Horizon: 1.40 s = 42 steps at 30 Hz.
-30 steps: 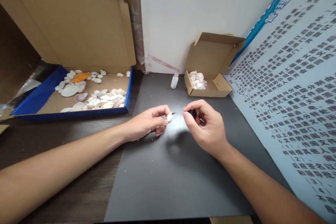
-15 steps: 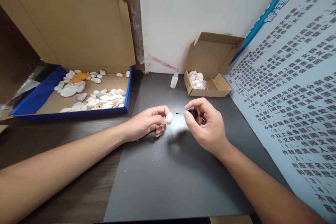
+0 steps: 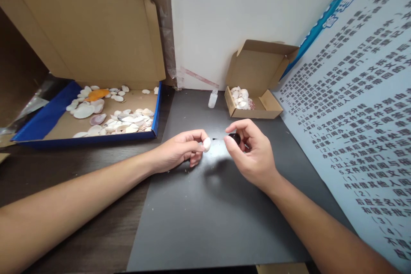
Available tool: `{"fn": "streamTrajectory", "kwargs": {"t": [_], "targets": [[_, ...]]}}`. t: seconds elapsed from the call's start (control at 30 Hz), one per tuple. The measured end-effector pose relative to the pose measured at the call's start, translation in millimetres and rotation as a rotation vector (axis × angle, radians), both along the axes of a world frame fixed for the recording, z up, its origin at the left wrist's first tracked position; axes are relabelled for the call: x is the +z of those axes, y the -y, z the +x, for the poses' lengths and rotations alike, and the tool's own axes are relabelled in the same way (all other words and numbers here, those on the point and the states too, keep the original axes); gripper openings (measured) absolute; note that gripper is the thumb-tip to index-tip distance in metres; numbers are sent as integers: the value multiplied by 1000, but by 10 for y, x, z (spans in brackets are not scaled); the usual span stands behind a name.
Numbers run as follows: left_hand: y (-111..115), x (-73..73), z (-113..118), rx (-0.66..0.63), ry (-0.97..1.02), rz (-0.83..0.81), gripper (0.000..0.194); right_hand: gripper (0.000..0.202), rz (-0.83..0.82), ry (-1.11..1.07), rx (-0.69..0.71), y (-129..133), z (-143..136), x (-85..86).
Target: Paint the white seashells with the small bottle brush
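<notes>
Shell (image 3: pixel 207 144), small, white and rounded, in left hand (image 3: pixel 183 150); round black cap (image 3: pixel 235 138) in right hand (image 3: pixel 253 152)

Left hand closed in a fingertip pinch on the shell's left edge, probably to leave the side towards the right uncovered. Right hand curled around the cap, with a thin dark tip (image 3: pixel 215 138) just beside the shell; apparently joined to the cap by a stem, though too faint to be sure. Both hands over a smooth dark-grey mat (image 3: pixel 180 231). Beyond them, upright and perhaps within easy reach, a small translucent whitish bottle (image 3: pixel 212 99). To the left, a blue-and-brown cardboard box (image 3: pixel 96 140), lid folded back, likely for free access to the pale seashells (image 3: pixel 135 120) inside. To the right, at the back, a smaller plain brown cardboard box (image 3: pixel 257 114), also open, with white shells (image 3: pixel 240 97) heaped at its left end.

By count: hands, two; held shell, one; cap, one; bottle, one; boxes, two; bright orange shell-like piece (image 3: pixel 97 94), one, in the larger box. Boxed shells, too overlapped for counting.
</notes>
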<state>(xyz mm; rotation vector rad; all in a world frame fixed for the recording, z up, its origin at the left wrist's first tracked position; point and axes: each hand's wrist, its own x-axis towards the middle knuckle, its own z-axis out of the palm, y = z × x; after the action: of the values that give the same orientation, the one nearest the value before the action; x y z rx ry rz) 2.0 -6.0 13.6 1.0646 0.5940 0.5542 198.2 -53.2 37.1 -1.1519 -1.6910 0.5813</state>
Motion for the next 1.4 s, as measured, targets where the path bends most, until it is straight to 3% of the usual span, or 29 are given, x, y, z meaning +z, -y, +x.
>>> {"fn": "streamTrajectory", "kwargs": {"t": [0.1, 0.23, 1.3, 1.4], "targets": [[1, 0, 1, 3, 4, -5, 11, 6, -28, -45, 66, -2, 0, -1], [3, 6, -3, -2, 10, -3, 11, 5, -3, -19, 7, -1, -2, -7], [-13, -50, -20, -49, -8, 93, 9, 3, 21, -9, 78, 21, -13, -23], [-6, -40, -19, -44, -14, 91, 9, 6, 60, 44, 6, 12, -19, -21]]}}
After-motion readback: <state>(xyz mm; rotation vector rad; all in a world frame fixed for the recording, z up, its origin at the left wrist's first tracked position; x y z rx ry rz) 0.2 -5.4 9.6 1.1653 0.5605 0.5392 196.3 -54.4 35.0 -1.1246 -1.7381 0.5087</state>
